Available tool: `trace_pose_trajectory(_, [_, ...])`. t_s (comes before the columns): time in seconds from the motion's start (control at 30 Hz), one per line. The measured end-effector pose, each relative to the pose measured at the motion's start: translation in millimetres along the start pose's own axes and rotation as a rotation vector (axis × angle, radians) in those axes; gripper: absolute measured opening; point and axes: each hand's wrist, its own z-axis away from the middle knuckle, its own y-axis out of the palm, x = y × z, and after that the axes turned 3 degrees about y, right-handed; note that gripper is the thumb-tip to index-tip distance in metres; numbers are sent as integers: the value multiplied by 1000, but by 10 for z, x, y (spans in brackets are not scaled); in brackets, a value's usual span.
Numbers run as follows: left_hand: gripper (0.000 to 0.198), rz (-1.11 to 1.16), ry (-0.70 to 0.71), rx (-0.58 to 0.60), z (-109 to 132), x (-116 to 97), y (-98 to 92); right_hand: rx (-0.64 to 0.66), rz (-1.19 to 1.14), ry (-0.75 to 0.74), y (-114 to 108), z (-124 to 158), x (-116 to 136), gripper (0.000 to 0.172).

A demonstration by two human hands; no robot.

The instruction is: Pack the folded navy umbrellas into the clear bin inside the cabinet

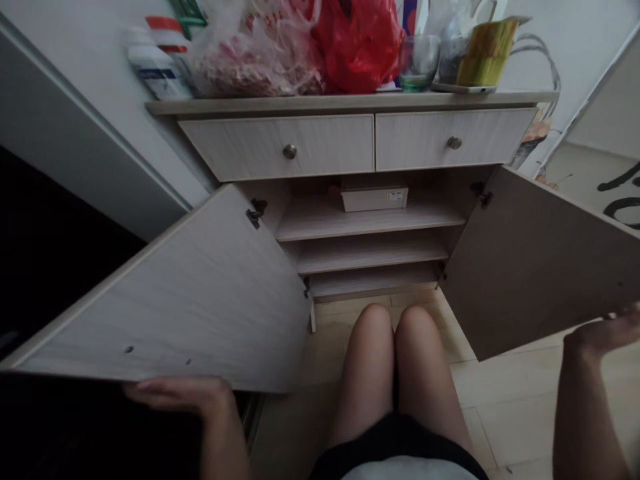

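Over tiled floor (525, 400), left hand (181, 395) clasps left door (200, 300) edge, right hand (600, 335) clasps right door (540, 267).

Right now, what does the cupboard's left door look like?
The left door is a flat, pale, wood-look panel, swung wide open toward the camera. Dark hinges join it to the cupboard. Two small dark spots mark its inner face near the free edge, where the left hand touches it.
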Motion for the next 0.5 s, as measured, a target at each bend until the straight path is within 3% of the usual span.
trace_pose_trajectory(0.07, [63, -99, 199, -60, 114, 68, 37, -292, 133, -235, 205, 271, 236, 32])
trace_pose_trajectory(0.1, [63, -122, 306, -82, 183, 107, 91, -310, 120, -359, 341, 409, 339, 31])
trace_pose_trajectory(0.13, [65, -111, 401, -88, 255, 143, 180, -233, 79, -465, 502, 538, 424, 30])
trace_pose_trajectory(0.17, [66, -68, 471, -56, 328, 172, 310, -69, 46, -498, 690, 653, 487, 32])
trace_pose_trajectory(0.23, [65, 66, 524, 101, 464, 196, 691, 284, 8, -375, 1144, 842, 542, 38])
trace_pose_trajectory(0.3, [61, 140, 453, 381, 580, 169, 1211, 561, -24, -179, 1690, 980, 507, 45])
trace_pose_trajectory(0.4, [61, 176, 356, 726, 709, 54, 2122, 833, -89, 47, 2607, 1122, 350, 57])
trace_pose_trajectory(0.5, [64, 169, 230, 1000, 799, -110, 3000, 976, -35, 322, 3484, 1195, 203, 65])
